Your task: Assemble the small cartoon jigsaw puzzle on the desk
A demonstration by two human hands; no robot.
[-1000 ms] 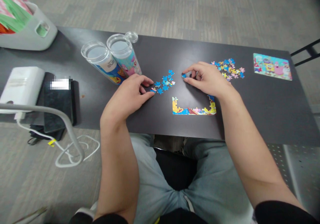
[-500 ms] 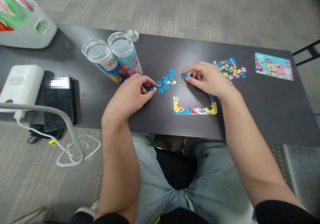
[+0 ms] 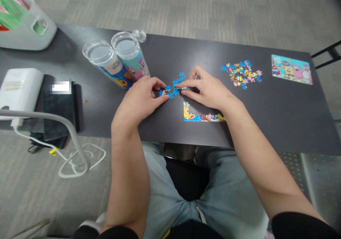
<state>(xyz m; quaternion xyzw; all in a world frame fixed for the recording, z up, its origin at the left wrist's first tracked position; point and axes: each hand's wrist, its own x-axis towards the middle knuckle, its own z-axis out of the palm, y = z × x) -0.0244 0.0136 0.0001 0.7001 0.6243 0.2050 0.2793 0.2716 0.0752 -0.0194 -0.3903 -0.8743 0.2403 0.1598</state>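
My left hand (image 3: 142,97) rests at the left edge of a small group of mostly blue jigsaw pieces (image 3: 176,92). Its thumb and index finger are apart, with loose pieces between and beside their tips. From the other side, my right hand (image 3: 206,88) reaches into the same group, index finger stretched onto the pieces and thumb spread below it. Nearer to me lies a partly joined puzzle border (image 3: 198,118), made of a left side and a bottom edge. My right forearm hides its right end.
A pile of multicoloured pieces (image 3: 243,72) lies to the right, before a picture card (image 3: 291,69). Two clear-topped tubs (image 3: 113,66) and a round lid (image 3: 139,36) stand left. Farther left are a white power brick (image 3: 21,90), a black notebook (image 3: 60,111) and a bin (image 3: 39,36).
My right hand has moved left from beside the multicoloured pile, with a blue piece at its fingertips, into the blue group. My left thumb has shifted slightly right.
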